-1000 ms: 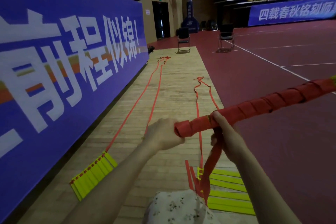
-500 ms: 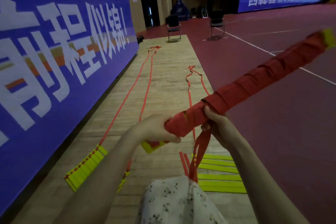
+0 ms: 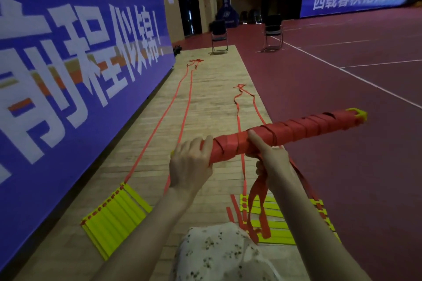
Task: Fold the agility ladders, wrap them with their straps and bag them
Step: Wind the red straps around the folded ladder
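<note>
Fingers of the left hand (image 3: 190,166) curl around the near-left end of the wrapped ladder bundle (image 3: 285,131), whose long axis runs far-right, while the right hand (image 3: 271,162) pinches the loose strap (image 3: 257,201) hanging beneath.

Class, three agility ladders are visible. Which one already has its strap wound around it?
The ladder bundle held in both hands, spiralled in red strap. The two folded stacks on the floor have straps trailing loose.
</note>
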A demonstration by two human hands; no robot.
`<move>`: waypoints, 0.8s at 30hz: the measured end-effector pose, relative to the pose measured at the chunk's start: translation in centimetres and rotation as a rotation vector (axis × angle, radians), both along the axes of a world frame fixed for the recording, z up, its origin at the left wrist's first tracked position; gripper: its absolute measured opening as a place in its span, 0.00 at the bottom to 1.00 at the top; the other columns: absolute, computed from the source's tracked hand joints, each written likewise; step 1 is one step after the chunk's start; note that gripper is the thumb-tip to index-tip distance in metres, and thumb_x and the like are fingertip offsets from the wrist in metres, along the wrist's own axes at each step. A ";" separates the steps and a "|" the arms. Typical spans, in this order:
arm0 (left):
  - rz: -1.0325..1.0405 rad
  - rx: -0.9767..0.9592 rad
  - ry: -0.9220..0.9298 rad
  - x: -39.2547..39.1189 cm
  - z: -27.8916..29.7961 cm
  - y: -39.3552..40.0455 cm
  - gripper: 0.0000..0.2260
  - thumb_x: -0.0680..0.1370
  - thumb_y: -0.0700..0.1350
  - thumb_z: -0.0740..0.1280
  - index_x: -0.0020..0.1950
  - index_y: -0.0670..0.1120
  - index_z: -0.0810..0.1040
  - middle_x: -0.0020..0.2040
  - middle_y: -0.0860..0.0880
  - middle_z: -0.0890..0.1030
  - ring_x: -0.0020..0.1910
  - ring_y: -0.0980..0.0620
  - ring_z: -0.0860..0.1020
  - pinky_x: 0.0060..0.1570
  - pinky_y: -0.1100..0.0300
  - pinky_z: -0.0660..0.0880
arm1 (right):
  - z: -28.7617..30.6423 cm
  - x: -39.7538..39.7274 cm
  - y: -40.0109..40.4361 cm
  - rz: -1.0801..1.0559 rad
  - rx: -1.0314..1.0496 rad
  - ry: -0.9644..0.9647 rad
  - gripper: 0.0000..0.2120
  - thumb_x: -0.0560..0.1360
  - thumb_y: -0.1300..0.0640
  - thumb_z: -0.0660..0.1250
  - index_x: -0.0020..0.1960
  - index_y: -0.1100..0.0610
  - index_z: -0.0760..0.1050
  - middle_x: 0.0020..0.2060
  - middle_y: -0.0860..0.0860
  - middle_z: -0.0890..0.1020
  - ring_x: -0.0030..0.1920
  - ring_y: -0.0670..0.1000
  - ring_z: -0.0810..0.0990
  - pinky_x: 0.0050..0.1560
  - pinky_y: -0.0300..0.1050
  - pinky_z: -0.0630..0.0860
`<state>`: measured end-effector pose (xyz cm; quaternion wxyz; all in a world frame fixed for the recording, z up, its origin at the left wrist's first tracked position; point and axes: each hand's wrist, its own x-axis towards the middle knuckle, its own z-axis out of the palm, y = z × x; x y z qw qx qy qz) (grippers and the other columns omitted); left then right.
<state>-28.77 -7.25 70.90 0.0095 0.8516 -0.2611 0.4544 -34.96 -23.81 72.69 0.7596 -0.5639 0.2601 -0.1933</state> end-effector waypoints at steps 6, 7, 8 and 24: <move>-0.019 0.050 0.370 -1.7 1.5 0.2 0.36 0.64 0.59 0.71 0.71 0.53 0.69 0.56 0.50 0.77 0.51 0.47 0.78 0.49 0.55 0.73 | -0.8 0.4 0.0 -0.068 0.119 -0.175 0.15 0.71 0.57 0.74 0.34 0.57 0.68 0.21 0.48 0.64 0.20 0.46 0.60 0.23 0.39 0.55; -0.049 0.064 0.580 -1.3 2.9 0.5 0.36 0.65 0.62 0.69 0.72 0.57 0.65 0.58 0.52 0.77 0.54 0.48 0.77 0.53 0.55 0.73 | -0.9 0.3 -0.3 -0.032 0.111 -0.230 0.16 0.72 0.58 0.73 0.32 0.56 0.67 0.20 0.48 0.64 0.21 0.47 0.59 0.25 0.41 0.54; -0.094 0.052 0.808 -0.4 4.5 0.8 0.35 0.64 0.63 0.69 0.70 0.60 0.66 0.57 0.53 0.78 0.54 0.50 0.78 0.54 0.55 0.75 | -1.0 0.2 -0.5 0.008 0.094 -0.277 0.18 0.73 0.58 0.72 0.31 0.56 0.66 0.20 0.48 0.63 0.21 0.47 0.58 0.26 0.43 0.52; 0.027 -0.066 0.322 -2.3 -1.4 -2.2 0.26 0.60 0.61 0.78 0.51 0.52 0.76 0.39 0.54 0.81 0.33 0.51 0.80 0.28 0.60 0.66 | -1.7 -0.2 -1.9 0.043 -0.069 0.100 0.24 0.66 0.41 0.77 0.43 0.63 0.78 0.37 0.60 0.85 0.24 0.51 0.71 0.27 0.42 0.69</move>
